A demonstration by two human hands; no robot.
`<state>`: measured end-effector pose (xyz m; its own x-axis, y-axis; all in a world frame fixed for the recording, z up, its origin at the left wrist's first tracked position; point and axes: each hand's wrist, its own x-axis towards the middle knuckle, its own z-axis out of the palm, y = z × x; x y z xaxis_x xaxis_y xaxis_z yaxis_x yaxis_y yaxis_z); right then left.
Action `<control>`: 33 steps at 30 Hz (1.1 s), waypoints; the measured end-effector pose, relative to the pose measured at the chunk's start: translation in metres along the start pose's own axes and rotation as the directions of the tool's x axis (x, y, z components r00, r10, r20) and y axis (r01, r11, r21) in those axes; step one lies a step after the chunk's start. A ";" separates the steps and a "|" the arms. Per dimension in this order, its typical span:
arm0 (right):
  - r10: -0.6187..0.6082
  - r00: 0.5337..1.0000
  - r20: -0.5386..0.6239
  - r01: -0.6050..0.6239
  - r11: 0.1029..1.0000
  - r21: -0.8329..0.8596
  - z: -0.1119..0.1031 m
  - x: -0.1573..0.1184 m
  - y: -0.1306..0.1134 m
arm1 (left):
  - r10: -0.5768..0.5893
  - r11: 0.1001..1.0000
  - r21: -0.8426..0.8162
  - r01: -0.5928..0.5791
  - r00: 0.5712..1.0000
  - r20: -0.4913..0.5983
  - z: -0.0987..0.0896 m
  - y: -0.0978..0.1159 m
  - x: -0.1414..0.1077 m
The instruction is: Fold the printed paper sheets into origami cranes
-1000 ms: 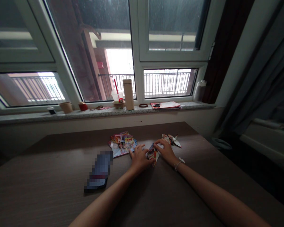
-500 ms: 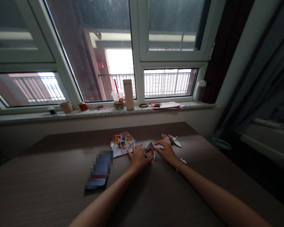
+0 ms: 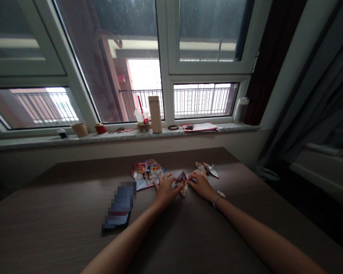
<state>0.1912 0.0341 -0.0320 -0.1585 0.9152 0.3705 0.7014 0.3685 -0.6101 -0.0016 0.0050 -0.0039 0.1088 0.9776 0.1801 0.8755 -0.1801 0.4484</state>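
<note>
A small piece of folded printed paper (image 3: 182, 185), pointed at top and bottom, lies on the table between my hands. My left hand (image 3: 165, 190) holds its left side with thumb and index finger, the other fingers reaching toward the flyers. From the right, my right hand (image 3: 200, 185) pinches the paper's edge with its fingertips. Just left of my left hand is a stack of colourful printed flyers (image 3: 147, 176). Beyond my right hand sit folded paper pieces (image 3: 212, 169) with white and printed faces, partly hidden by that hand.
A dark, pixelated phone-like object (image 3: 120, 207) lies left of my left forearm on the brown table (image 3: 60, 213). Along the windowsill stand a beige flask (image 3: 155, 114), a plastic cup with a red straw (image 3: 141, 114), a paper cup (image 3: 80, 129), scissors (image 3: 189, 127) and a white bottle (image 3: 241, 110).
My right hand's fingers have drawn together and lowered onto the paper's right edge. The folded paper has turned slightly; my left hand has barely moved.
</note>
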 end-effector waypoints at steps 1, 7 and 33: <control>0.000 1.000 -0.002 0.000 1.000 -0.004 0.000 0.000 0.001 | 0.005 1.000 -0.013 -0.005 1.000 -0.007 -0.002 -0.001 0.000; 0.021 1.000 -0.008 -0.021 0.999 -0.050 -0.001 0.000 0.002 | 0.038 0.999 0.009 -0.039 0.998 0.043 -0.011 -0.005 0.000; -0.047 0.994 0.095 0.053 0.997 -0.062 -0.004 -0.005 -0.010 | 0.073 0.992 -0.097 -0.077 0.996 -0.042 0.001 -0.008 0.010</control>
<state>0.1874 0.0250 -0.0249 -0.2563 0.9083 0.3307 0.7341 0.4055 -0.5447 -0.0073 0.0160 -0.0072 0.1529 0.9564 0.2490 0.8147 -0.2646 0.5160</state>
